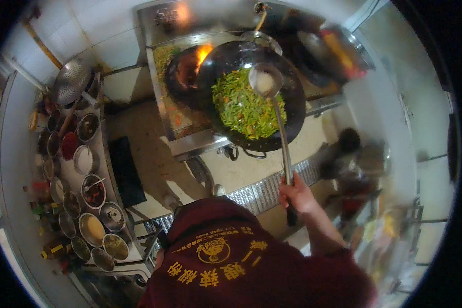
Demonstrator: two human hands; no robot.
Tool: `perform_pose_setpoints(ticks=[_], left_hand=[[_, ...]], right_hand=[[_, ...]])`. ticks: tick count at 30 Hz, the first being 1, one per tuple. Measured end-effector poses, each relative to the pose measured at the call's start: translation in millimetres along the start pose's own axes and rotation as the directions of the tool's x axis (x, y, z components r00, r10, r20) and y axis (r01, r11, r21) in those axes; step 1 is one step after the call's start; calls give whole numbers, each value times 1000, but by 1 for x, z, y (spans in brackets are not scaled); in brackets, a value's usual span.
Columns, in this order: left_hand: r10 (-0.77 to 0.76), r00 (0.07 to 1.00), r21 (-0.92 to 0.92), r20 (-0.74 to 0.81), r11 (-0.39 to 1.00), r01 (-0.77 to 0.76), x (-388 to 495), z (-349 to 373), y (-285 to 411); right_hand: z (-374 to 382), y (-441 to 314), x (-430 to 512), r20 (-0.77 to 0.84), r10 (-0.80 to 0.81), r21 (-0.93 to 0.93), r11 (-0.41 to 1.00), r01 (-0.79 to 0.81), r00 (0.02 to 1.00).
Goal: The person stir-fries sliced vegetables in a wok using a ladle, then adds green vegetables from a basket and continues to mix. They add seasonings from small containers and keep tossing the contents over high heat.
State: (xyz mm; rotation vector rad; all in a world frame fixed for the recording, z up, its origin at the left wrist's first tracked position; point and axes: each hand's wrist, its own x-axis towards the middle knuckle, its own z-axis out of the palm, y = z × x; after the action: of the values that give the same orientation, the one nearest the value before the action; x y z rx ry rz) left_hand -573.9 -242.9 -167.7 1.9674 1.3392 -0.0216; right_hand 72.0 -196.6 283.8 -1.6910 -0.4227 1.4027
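Observation:
My right hand [297,193] grips the long handle of a metal ladle [266,81]. The ladle's bowl, with something whitish in it, is over the upper right part of a large black wok [292,131]. Chopped green vegetables [246,107] with small orange bits fill the middle of the wok. My left hand is out of view. Flames [204,56] rise at the wok's left side, above a dark burner opening [183,75]. Whether the ladle touches the vegetables, I cannot tell.
On the left, a counter [100,169] holds several metal bowls of seasonings, among them one of white powder [84,159]. A perforated strainer [73,81] lies at its far end. A metal floor grate [269,188] runs below the steel stove edge [200,144]. Blurred pans stand right of the wok.

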Motion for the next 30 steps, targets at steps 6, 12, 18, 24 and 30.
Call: perform_pose_setpoints(ticks=[6,12,18,24,30], left_hand=[[238,968,211,-72,953,-219,4,6,20],[131,990,116,-44,985,-125,-4,19,37],[-353,901,-17,252,929,369,6,-15,84],[-639,748,-591,179,539,601,62,-49,96],[-701,690,-598,181,478,643,81,-52,65]], right_hand=[[-69,41,45,-383,-519,-758,649,60,764],[-83,50,65,-473,-556,-777,629,-25,683],[-49,36,74,-266,-239,-525,848,68,934],[75,-4,72,91,18,-668,743,47,996],[292,-28,139,448,118,-871,284,402,886]])
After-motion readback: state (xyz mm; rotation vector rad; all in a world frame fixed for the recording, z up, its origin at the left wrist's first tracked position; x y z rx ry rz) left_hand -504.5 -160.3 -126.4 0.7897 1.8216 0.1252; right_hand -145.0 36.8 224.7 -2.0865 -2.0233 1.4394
